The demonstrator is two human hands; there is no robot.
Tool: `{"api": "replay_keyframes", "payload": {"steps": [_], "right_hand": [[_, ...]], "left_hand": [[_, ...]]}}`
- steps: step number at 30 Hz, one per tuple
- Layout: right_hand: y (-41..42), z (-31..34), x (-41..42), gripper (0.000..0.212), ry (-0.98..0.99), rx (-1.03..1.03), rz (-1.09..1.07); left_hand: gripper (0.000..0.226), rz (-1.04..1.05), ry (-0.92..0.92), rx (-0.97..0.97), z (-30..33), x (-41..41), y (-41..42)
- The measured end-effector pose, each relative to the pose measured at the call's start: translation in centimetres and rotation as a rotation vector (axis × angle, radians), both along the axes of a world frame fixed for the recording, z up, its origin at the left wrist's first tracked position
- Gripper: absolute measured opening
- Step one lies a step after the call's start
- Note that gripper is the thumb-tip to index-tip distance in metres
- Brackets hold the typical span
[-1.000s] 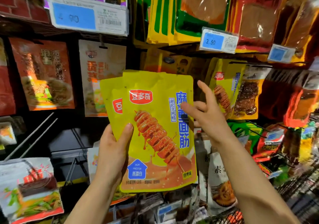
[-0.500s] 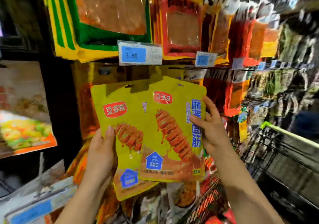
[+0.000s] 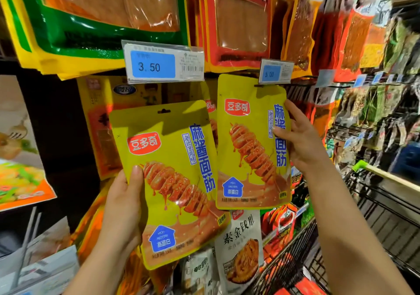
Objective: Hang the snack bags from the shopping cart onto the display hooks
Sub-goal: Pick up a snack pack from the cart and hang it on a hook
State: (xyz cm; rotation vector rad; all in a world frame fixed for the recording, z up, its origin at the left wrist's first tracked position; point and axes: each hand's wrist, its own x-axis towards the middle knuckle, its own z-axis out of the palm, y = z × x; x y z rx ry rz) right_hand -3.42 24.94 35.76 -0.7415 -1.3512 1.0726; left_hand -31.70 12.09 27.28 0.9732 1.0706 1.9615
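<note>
Crowded hooks behind 2 yellow snack bags (image 3: 172, 181), one per hand.

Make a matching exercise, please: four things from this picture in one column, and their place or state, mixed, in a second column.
Things:
1. left hand
2. right hand
3. 3.50 price tag
4. shopping cart

Places or states:
A. at the lower right, with a green-tipped handle
B. grips the lower, tilted yellow bag
C. holds the higher yellow bag by its right edge
D. fixed above the two yellow bags

Pairs: 1-B, 2-C, 3-D, 4-A
</note>
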Motion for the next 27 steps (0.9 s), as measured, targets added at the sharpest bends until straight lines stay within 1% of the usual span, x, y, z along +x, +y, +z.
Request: {"api": "replay_keyframes", "payload": {"steps": [2,5,6,10,12,18,22,25,27], "right_hand": [[0.0,0.0,0.6,0.104,-0.029,-0.007,-0.006],[0.3,0.2,1.2,0.078,-0.052,-0.022,-0.011],[0.4,0.3,1.3,0.074,-0.057,-0.035,-0.010],[0.8,0.7,1.6,0.072,-0.053,-0.056,-0.032],[1.1,0.9,1.8,0.072,-0.082,-0.055,-0.063],[3.9,1.3,-1.0,0.075,-0.237,-0.041,-0.147],[6.0,0.4,-3.7,0.081,-0.387,-0.014,-0.247],[5.3,0.3,-5.2,0.077,-0.450,0.023,-0.332],[3.5,0.2,-5.9,0.069,-0.392,0.051,-0.345]], "left_hand": [[0.024,-0.005,0.003,-0.004,-0.1,0.1,0.1],[0.024,-0.008,-0.008,-0.010,-0.1,0.3,0.0],[0.024,-0.009,-0.012,-0.012,-0.2,0.3,0.0],[0.024,-0.020,-0.006,-0.015,-0.2,0.0,-0.8],[0.026,-0.028,-0.012,-0.021,-0.2,-0.3,-1.2],[0.026,-0.020,-0.011,-0.033,0.0,-0.6,-1.8],[0.026,-0.021,-0.004,-0.031,0.0,-0.8,-2.2],[0.024,0.018,-0.010,-0.042,0.1,-1.1,-2.3],[0.023,0.015,-0.020,-0.054,0.0,-1.1,-2.3]]}}
